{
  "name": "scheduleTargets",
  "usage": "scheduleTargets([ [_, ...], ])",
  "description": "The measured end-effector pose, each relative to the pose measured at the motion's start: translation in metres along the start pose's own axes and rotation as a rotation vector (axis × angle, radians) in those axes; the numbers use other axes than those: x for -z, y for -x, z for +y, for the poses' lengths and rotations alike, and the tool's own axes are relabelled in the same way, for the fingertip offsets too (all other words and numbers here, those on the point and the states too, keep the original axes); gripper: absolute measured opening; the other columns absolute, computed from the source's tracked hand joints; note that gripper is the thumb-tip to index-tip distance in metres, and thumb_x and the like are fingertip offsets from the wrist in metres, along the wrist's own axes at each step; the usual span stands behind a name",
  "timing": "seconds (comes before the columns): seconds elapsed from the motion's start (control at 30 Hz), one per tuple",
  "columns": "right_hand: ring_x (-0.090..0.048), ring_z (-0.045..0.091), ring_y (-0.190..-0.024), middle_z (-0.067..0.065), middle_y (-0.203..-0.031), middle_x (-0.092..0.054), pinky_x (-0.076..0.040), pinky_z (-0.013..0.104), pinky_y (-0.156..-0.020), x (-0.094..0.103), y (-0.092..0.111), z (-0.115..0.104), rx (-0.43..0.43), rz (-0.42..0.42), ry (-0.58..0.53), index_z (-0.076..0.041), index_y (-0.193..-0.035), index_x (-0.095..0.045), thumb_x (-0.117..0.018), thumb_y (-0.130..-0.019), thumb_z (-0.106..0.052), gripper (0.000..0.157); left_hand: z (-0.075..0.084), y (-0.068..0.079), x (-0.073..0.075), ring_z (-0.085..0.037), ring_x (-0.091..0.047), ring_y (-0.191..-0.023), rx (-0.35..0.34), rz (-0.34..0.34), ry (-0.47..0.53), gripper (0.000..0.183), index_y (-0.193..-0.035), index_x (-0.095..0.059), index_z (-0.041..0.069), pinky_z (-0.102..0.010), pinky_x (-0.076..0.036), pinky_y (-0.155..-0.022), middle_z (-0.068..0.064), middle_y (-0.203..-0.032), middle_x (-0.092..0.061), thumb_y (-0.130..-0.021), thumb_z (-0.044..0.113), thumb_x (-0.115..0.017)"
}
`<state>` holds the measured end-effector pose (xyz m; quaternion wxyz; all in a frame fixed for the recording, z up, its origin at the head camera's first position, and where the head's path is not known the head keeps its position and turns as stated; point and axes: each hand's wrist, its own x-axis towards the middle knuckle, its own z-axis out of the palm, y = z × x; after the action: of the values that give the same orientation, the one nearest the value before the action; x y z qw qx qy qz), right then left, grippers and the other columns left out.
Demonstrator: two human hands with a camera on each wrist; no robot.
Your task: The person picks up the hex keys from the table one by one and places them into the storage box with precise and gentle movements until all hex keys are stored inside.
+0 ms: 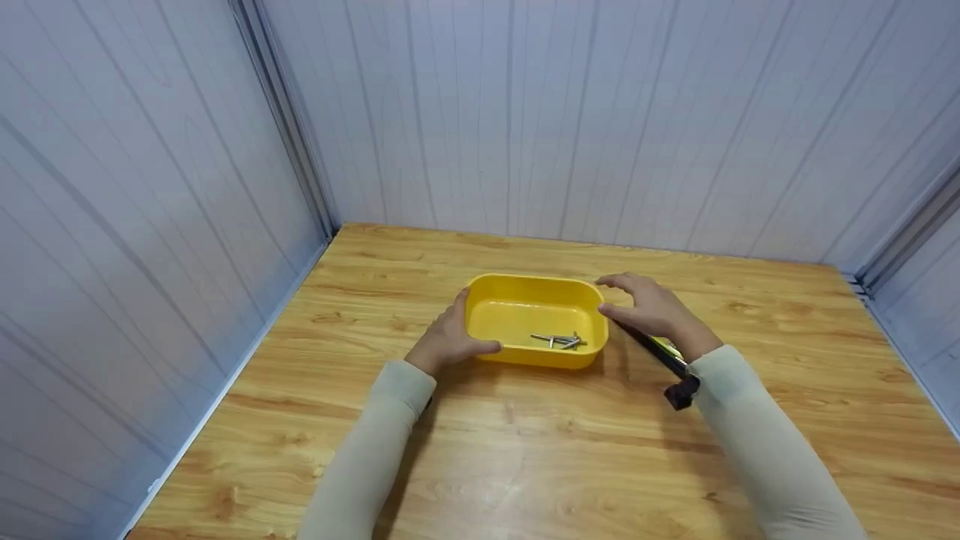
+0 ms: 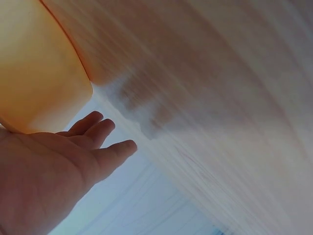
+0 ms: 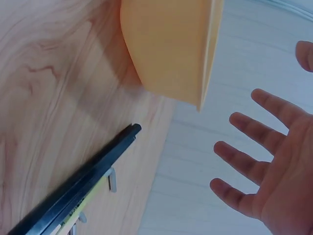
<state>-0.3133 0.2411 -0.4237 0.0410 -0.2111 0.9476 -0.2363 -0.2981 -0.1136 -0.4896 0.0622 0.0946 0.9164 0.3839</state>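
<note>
A yellow plastic bin [image 1: 502, 319] sits on the table, with several thin silver metal pieces [image 1: 562, 341] lying in its front right corner. My left hand [image 1: 448, 337] rests against the bin's left end, its thumb at the front rim. In the left wrist view, the fingers [image 2: 115, 154] extend loosely past the yellow wall. My right hand [image 1: 654, 307] is spread beside the bin's right end. A gap shows between its fingers [image 3: 239, 196] and the bin in the right wrist view. Below that hand lies a long black bar-shaped object [image 3: 80, 181] with a yellow-green strip and bent silver ends.
The wood-grain table [image 1: 495, 442] fills the lower view. White panel walls [image 1: 480, 120] enclose it at the back and both sides. A small black device [image 1: 681, 391] is on the right wrist. The right hand and forearm partly hide the black bar-shaped object in the head view.
</note>
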Motion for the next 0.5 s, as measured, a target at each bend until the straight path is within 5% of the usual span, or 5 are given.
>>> scheduleTargets([
  [0.5, -0.055, 0.037, -0.112, 0.015, -0.122, -0.062, -0.043, 0.058, -0.091, 0.014, 0.016, 0.021, -0.008, 0.047, 0.057, -0.013, -0.120, -0.063, -0.061, -0.090, -0.040, 0.041, -0.001, -0.001, 0.000, -0.027, -0.049, -0.118, -0.013, -0.004, 0.057, 0.126, -0.156, -0.005, 0.016, -0.042, -0.036, -0.105, -0.013, -0.144, -0.043, -0.063, 0.057, -0.080],
])
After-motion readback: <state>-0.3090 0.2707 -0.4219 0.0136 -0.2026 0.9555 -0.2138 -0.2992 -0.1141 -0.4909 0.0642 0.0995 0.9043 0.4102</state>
